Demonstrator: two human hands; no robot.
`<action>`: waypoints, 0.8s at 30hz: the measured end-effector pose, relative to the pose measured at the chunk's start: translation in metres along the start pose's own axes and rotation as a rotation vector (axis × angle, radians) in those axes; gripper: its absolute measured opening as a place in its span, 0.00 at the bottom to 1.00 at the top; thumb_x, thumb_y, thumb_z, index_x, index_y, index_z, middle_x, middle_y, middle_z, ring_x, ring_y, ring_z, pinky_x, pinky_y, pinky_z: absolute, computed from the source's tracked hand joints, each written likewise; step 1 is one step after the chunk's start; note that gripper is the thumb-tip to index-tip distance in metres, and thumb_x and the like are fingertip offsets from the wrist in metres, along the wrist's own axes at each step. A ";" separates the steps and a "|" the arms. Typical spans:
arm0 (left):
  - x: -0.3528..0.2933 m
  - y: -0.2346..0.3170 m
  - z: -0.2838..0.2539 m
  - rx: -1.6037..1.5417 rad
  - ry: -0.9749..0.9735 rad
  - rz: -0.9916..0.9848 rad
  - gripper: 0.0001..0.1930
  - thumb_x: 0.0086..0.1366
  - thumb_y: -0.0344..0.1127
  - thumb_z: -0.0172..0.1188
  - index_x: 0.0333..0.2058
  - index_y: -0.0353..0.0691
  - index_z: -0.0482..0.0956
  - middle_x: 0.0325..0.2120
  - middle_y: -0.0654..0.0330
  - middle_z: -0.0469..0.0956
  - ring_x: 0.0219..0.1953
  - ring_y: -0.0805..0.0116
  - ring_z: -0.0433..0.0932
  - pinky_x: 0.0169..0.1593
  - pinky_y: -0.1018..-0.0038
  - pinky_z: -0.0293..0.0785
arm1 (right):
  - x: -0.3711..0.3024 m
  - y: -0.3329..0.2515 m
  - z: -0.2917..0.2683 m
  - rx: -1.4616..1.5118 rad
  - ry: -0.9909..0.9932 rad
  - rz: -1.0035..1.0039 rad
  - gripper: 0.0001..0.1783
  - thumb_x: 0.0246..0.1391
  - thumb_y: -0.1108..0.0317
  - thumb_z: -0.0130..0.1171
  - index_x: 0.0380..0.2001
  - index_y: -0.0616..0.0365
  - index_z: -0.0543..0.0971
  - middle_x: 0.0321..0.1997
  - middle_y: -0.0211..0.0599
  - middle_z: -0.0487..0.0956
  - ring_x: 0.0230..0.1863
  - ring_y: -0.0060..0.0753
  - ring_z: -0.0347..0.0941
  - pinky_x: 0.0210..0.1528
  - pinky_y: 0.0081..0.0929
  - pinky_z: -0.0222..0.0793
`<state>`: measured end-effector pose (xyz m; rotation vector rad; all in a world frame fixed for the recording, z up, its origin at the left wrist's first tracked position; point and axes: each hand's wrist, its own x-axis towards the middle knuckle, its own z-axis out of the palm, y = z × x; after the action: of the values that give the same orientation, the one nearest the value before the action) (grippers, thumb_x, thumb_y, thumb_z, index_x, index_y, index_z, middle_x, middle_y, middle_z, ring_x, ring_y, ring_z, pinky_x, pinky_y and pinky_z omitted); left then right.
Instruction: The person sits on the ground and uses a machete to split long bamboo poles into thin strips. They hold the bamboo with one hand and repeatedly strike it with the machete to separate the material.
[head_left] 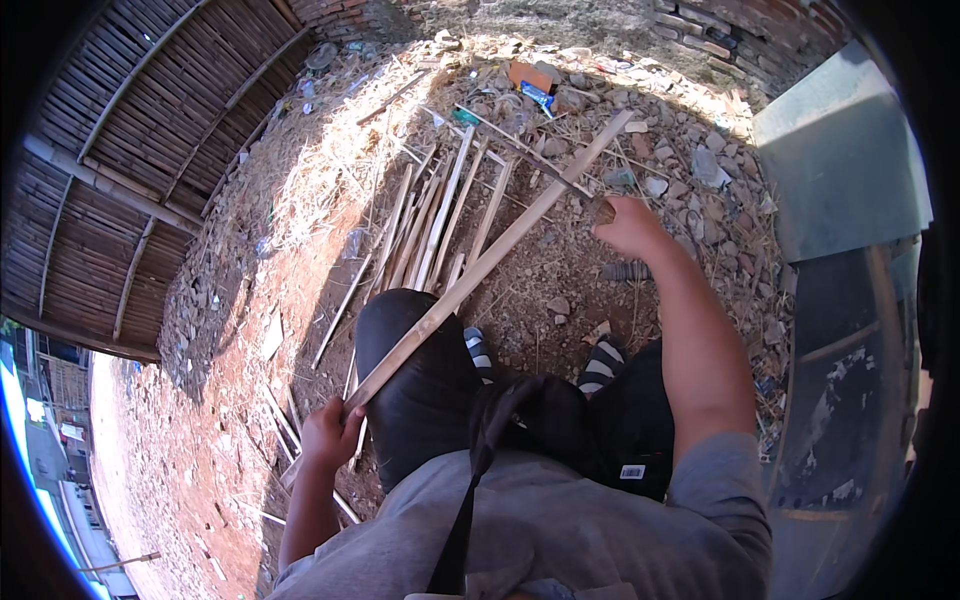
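A long, pale strip of split bamboo or wood (470, 281) slants across my raised left knee (415, 350). My left hand (332, 436) is closed round its lower end, thumb on top. My right hand (634, 230) grips the short handle of a long, narrow-bladed knife (545, 165), held near the strip's far part. The dark blade points away to the upper left and crosses the strip; whether its edge touches the wood I cannot tell. More strips (432, 215) lie in a loose bundle on the ground beyond my knee.
Rubble and stones (700, 185) cover the ground ahead and right, with a blue wrapper (537, 97) among them. A woven bamboo wall (130, 150) rises at left, a brick wall (720, 40) at the back. Pale and dark panels (845, 160) stand close by my right arm.
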<state>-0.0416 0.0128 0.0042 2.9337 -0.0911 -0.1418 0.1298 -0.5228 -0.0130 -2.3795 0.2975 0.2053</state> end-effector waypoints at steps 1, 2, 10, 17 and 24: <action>-0.001 0.000 0.001 -0.008 -0.002 0.007 0.24 0.67 0.54 0.59 0.26 0.37 0.70 0.17 0.46 0.74 0.25 0.38 0.76 0.29 0.50 0.70 | -0.006 -0.009 0.003 -0.116 -0.018 -0.099 0.20 0.46 0.62 0.64 0.44 0.57 0.82 0.38 0.48 0.83 0.43 0.51 0.81 0.46 0.43 0.75; -0.001 0.000 0.002 -0.019 -0.006 0.014 0.25 0.67 0.55 0.59 0.26 0.37 0.70 0.17 0.46 0.74 0.24 0.38 0.76 0.29 0.51 0.70 | -0.012 -0.020 0.009 -0.191 -0.080 -0.186 0.19 0.46 0.62 0.64 0.43 0.57 0.82 0.37 0.49 0.83 0.42 0.51 0.81 0.45 0.43 0.75; 0.004 -0.013 0.006 -0.114 -0.067 0.015 0.26 0.67 0.56 0.59 0.25 0.37 0.70 0.17 0.46 0.74 0.24 0.38 0.76 0.29 0.51 0.69 | -0.007 -0.009 0.002 -0.141 -0.066 -0.242 0.17 0.47 0.63 0.64 0.42 0.55 0.81 0.34 0.48 0.82 0.38 0.51 0.81 0.42 0.45 0.74; -0.003 -0.014 0.013 -0.007 0.027 0.050 0.25 0.67 0.56 0.59 0.26 0.38 0.70 0.16 0.48 0.74 0.23 0.40 0.76 0.29 0.52 0.70 | -0.021 -0.030 0.010 -0.201 -0.079 -0.257 0.14 0.47 0.63 0.64 0.37 0.58 0.81 0.33 0.48 0.82 0.38 0.51 0.80 0.42 0.45 0.74; 0.000 -0.019 0.019 -0.054 0.042 0.064 0.23 0.66 0.53 0.62 0.26 0.38 0.69 0.17 0.48 0.74 0.23 0.40 0.77 0.28 0.53 0.70 | -0.014 -0.024 -0.010 -0.148 -0.237 -0.164 0.15 0.46 0.62 0.65 0.37 0.57 0.81 0.33 0.47 0.82 0.37 0.51 0.79 0.40 0.43 0.73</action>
<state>-0.0429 0.0277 -0.0180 2.8745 -0.1722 -0.0720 0.1231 -0.5097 0.0129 -2.4788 -0.0254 0.4406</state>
